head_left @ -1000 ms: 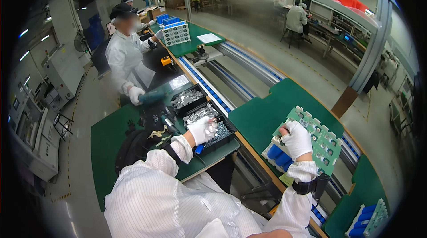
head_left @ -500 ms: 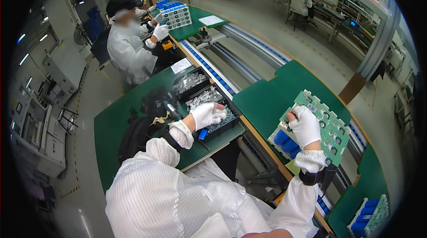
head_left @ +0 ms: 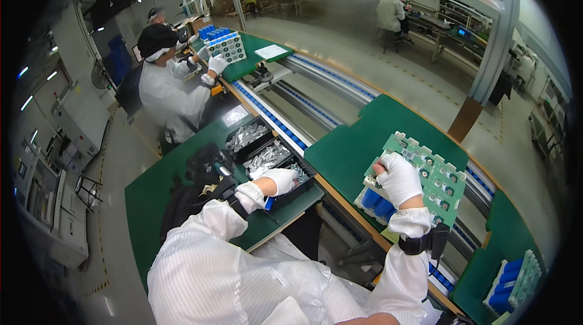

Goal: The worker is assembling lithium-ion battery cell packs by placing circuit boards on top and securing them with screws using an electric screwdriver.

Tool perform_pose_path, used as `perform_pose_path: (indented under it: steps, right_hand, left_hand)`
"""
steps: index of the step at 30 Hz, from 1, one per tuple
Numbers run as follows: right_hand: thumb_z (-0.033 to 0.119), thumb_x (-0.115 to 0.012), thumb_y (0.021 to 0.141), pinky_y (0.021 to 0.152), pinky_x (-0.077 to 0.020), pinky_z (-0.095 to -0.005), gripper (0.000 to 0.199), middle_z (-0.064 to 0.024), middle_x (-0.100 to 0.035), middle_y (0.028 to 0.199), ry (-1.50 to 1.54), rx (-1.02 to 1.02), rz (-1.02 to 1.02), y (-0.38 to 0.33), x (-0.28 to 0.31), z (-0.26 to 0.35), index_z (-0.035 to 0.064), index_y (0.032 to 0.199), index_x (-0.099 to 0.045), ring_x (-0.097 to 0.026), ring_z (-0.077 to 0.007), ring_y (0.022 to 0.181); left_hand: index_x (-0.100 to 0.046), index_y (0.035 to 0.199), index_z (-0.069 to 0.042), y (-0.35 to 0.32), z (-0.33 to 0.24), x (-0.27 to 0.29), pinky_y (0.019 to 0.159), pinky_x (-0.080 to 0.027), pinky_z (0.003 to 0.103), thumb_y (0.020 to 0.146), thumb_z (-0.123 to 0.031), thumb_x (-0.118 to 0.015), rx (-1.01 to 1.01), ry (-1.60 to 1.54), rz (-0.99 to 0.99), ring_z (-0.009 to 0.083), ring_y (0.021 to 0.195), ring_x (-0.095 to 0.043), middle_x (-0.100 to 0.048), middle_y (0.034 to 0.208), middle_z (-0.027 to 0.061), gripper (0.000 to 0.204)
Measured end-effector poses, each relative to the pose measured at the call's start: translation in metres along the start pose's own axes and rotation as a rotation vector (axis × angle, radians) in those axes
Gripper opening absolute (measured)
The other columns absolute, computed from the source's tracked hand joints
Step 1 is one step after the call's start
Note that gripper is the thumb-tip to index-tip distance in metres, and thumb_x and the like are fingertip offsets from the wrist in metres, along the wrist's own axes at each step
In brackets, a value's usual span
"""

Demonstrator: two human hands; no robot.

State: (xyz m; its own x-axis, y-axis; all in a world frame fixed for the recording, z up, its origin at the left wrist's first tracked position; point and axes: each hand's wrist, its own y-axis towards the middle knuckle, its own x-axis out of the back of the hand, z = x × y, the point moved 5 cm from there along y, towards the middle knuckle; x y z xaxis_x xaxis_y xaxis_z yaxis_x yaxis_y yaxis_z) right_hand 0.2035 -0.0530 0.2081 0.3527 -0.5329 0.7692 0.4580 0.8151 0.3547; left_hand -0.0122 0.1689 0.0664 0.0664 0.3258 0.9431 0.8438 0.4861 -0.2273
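Green tabletop (head_left: 334, 152) bears a pack (head_left: 446, 188), likely heavy and stiff — best held by its sides — right hand (head_left: 399, 180) curled at its left, left hand (head_left: 280, 180) at screws (head_left: 301, 171), both grips unclear.

The left hand (head_left: 280, 182) stretches out, its fingertips hard to make out, bare wrist (head_left: 266, 186) behind them; the right hand (head_left: 399, 180) curls, thumb (head_left: 379, 168) beside its bent fingers.
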Motion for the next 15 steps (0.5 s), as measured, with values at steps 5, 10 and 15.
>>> perform_pose_path:
  steps: [5,10,15]
  right_hand:
    - [0.022,-0.065,0.084,0.07,-0.0514,-0.0402,0.012,-0.0131,-0.065,0.085,0.001,-0.002,0.018,0.0,-0.001,0.001,0.0098,0.086,-0.068,-0.064,-0.033,0.078]
    - [0.022,-0.065,0.085,0.071,-0.0513,-0.0407,0.013,-0.0136,-0.065,0.086,-0.029,-0.008,0.024,-0.002,0.003,-0.001,0.0096,0.087,-0.068,-0.064,-0.0332,0.079]
    - [0.022,-0.066,0.084,0.072,-0.051,-0.0407,0.013,-0.0139,-0.065,0.087,-0.047,0.018,0.022,0.0,0.001,0.002,0.0087,0.087,-0.068,-0.064,-0.0339,0.081]
  left_hand:
    - [-0.063,0.097,-0.001,-0.001,0.028,-0.01,0.078,-0.05,0.045,0.091,-0.03,-0.05,0.008,-0.37,-0.225,0.0403,0.081,-0.065,-0.067,0.086,0.0213,0.032]
    - [-0.057,0.089,-0.01,-0.01,0.029,-0.01,0.04,-0.035,0.023,0.093,-0.028,-0.05,0.239,-1.458,0.013,0.0091,0.05,-0.045,-0.052,0.068,0.0011,0.019]
    - [-0.067,0.091,-0.008,-0.012,0.01,0.005,0.066,-0.052,0.035,0.088,-0.023,-0.053,-0.061,-0.58,-0.216,0.0217,0.071,-0.064,-0.067,0.08,0.0087,0.021]
